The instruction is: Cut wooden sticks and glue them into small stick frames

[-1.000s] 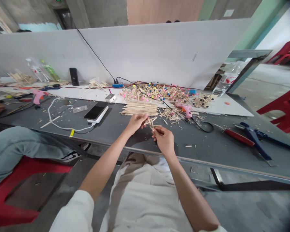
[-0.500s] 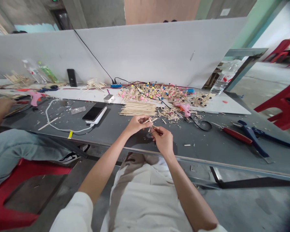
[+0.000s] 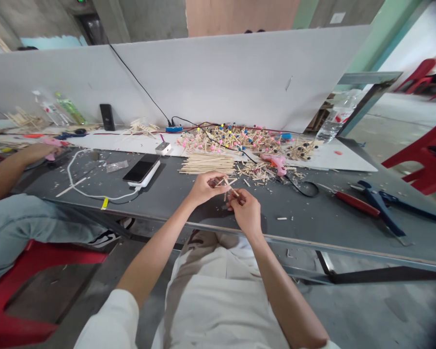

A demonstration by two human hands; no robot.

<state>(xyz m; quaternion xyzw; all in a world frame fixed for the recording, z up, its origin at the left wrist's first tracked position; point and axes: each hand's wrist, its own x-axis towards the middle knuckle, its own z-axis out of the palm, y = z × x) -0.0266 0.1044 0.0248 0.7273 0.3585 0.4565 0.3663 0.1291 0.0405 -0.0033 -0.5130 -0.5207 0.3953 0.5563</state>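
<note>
Between my two hands, above the table's front edge, is a small frame of thin wooden sticks [image 3: 231, 182]. My left hand [image 3: 206, 188] is closed on this frame from the left. My right hand [image 3: 246, 208] has its thumb and fingers pinched at the frame's lower right, round a short stick. The fingertips partly hide the sticks. Just beyond my hands lies a neat row of long wooden sticks [image 3: 207, 164], with a heap of short stick pieces [image 3: 256, 171] to its right.
A pink glue gun [image 3: 278, 164], red-handled pliers [image 3: 359, 203] and blue cutters [image 3: 380, 208] lie to the right. Ball-tipped sticks [image 3: 236, 138] are piled behind. At left are a phone [image 3: 141, 168], a white cable [image 3: 70, 169] and another person's arm [image 3: 12, 169].
The stick frame has turned slightly between my fingers and shows more openly. At left, the other person's hand has moved right onto a pink glue gun.
</note>
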